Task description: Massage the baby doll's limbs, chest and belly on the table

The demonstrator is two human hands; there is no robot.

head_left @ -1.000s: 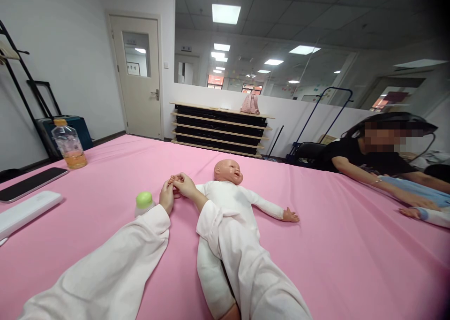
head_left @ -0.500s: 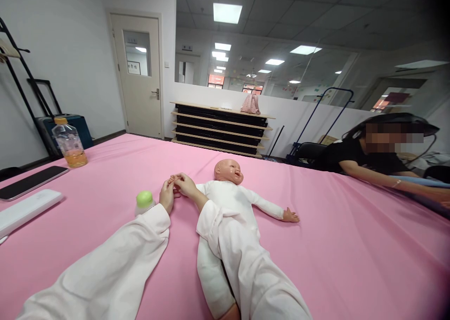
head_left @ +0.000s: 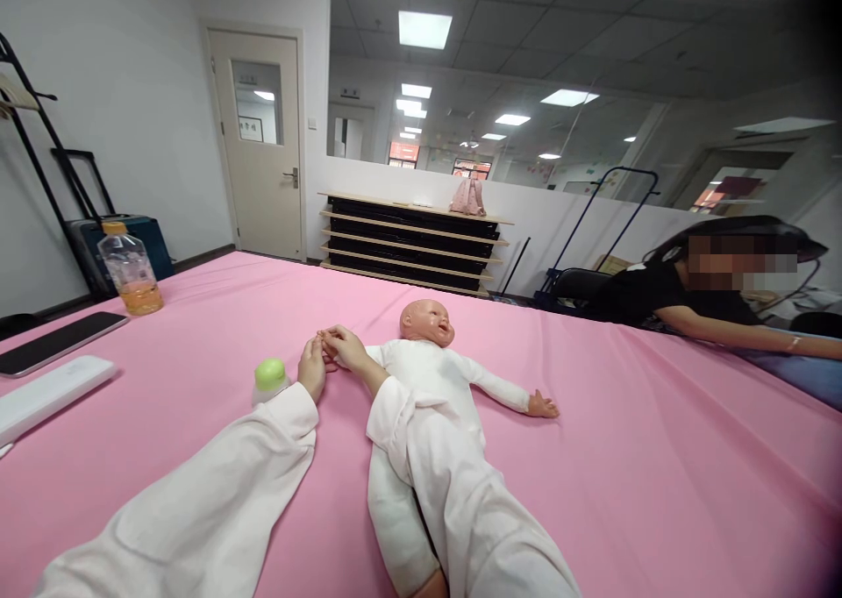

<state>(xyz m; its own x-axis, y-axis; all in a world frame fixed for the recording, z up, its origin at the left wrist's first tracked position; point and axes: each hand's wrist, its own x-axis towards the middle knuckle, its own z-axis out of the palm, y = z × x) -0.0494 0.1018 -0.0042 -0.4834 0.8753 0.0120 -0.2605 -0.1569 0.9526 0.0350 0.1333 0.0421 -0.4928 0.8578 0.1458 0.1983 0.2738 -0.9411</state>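
Note:
A baby doll (head_left: 427,370) in a white suit lies on its back on the pink cloth (head_left: 611,466), its head toward the far edge and turned right. My left hand (head_left: 311,368) and my right hand (head_left: 346,349) meet at the doll's hand on the left side, their fingers closed round it. The doll's other arm is stretched out to the right with its fingers spread. My right sleeve passes over the doll's lower body and hides one leg. Just left of my left hand stands a small container with a green lid (head_left: 270,373).
At the left are a bottle with an orange cap (head_left: 132,269), a dark phone (head_left: 59,342) and a white oblong case (head_left: 56,396). Another person (head_left: 703,291) leans over the cloth's right edge with an arm stretched out. A black stack of shelves (head_left: 414,238) stands behind.
My fingers have shifted slightly at the doll's hand. The other person's arm at the right has moved a little. The doll stays in place.

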